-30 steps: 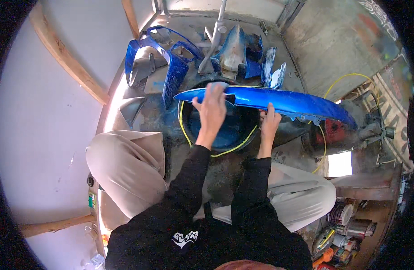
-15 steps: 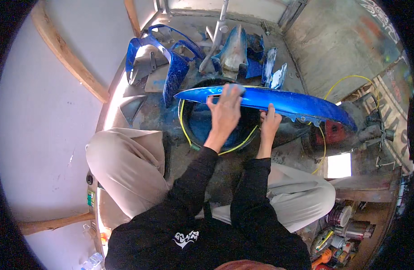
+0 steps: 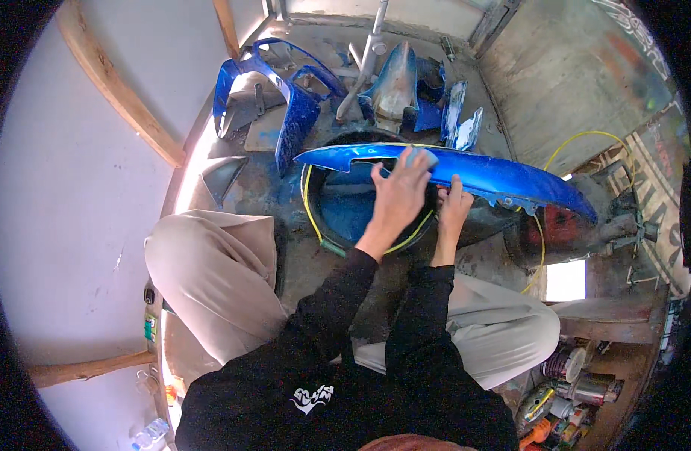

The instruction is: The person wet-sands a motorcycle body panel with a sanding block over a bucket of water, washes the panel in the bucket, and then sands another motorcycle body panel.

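Observation:
A long, curved blue body panel (image 3: 496,169), which looks like a motorcycle fairing piece, lies across a round black tub (image 3: 315,207). My left hand (image 3: 402,197) presses a small grey-blue pad (image 3: 430,158) flat against the panel's glossy face, its fingers closed over the pad; whether it is sandpaper or a sponge I cannot make out. At the panel's lower edge, my right hand (image 3: 454,213) grips from below with the thumb up on the face. Dark liquid (image 3: 351,204) shows inside the tub beneath the panel.
More blue panels (image 3: 300,113) lie on the far floor beside a grey metal stand (image 3: 368,64). A yellow hose (image 3: 542,248) loops around the tub and to the right. A red and black machine (image 3: 560,225) stands at right; cans (image 3: 563,364) fill a lower-right shelf.
My left hand and the pad have slid to the right along the panel, closer to my right hand. The right hand keeps its hold, and the panel is nearly still.

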The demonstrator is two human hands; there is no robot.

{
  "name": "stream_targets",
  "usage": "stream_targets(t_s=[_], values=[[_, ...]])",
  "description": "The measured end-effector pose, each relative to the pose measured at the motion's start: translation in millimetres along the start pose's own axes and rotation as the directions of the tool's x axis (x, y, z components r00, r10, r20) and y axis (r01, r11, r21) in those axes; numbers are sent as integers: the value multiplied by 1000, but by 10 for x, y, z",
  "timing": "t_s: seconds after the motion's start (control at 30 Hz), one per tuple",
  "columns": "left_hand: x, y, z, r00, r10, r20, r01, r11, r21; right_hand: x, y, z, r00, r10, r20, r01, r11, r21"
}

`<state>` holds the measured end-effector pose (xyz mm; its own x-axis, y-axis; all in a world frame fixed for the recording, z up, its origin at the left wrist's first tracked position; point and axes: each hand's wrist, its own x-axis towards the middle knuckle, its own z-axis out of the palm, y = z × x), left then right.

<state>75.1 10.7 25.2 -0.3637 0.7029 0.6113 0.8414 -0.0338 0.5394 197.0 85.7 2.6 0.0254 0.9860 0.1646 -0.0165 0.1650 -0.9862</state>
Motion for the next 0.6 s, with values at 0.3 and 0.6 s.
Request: stream_targets(t_s=[0.3,0.6], values=[[23,-1002,-537,893,-418,-168,444,880,170,-13,-25,47,999,37,3,-37,994,102],[-5,120,-6,998,48,-26,-47,997,56,-23,0,14,997,-57,-54,54,997,-60]])
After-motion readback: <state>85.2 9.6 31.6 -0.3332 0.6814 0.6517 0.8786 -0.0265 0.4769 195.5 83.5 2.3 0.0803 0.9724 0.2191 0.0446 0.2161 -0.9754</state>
